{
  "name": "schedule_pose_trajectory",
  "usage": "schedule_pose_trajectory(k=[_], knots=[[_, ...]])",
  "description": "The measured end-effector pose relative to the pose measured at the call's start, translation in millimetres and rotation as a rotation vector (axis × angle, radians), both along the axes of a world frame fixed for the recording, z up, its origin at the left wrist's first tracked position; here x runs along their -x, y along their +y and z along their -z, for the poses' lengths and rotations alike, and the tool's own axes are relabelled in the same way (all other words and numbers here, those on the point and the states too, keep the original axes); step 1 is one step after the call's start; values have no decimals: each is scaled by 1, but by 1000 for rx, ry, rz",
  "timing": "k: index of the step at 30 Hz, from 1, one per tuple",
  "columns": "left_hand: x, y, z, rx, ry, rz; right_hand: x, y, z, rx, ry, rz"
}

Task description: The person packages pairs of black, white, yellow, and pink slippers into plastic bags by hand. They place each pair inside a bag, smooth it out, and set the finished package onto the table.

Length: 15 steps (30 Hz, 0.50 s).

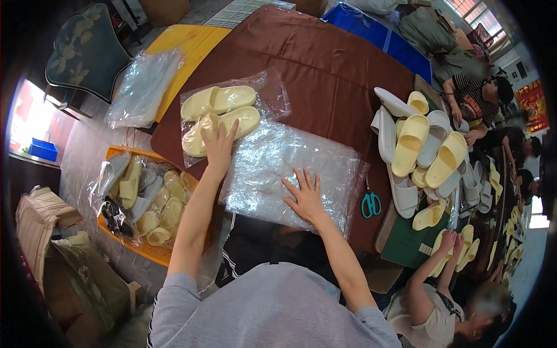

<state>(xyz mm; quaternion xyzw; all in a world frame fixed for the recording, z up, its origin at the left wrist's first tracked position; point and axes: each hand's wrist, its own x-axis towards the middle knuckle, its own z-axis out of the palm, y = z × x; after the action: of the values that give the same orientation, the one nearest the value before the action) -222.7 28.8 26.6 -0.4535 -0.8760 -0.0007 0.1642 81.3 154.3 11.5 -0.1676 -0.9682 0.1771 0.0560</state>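
A pair of pale yellow slippers (235,99) lies in a clear plastic bag (271,93) on the brown-covered table. My left hand (218,144) rests on the nearer slipper with its fingers spread. To the right of the slippers is a flat stack of clear plastic bags (261,174). My right hand (306,196) presses flat on that stack, fingers apart and holding nothing. Teal-handled scissors (371,205) lie just right of the bags.
An orange crate (145,250) of bagged slippers stands on the floor at left. More clear bags (145,87) lie on a yellow surface (191,43). Loose yellow and grey slippers (411,145) are heaped at right, where other people (432,298) work along the table.
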Motion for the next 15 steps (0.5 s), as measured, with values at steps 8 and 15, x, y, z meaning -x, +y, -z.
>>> schedule_pose_trajectory(k=[8,15], knots=[[47,-13,-72,-316,-11,118,8,0,-4,10,-28,-34],[0,-11,-171,-478,34,197,34,-1,1,22,10,-61]])
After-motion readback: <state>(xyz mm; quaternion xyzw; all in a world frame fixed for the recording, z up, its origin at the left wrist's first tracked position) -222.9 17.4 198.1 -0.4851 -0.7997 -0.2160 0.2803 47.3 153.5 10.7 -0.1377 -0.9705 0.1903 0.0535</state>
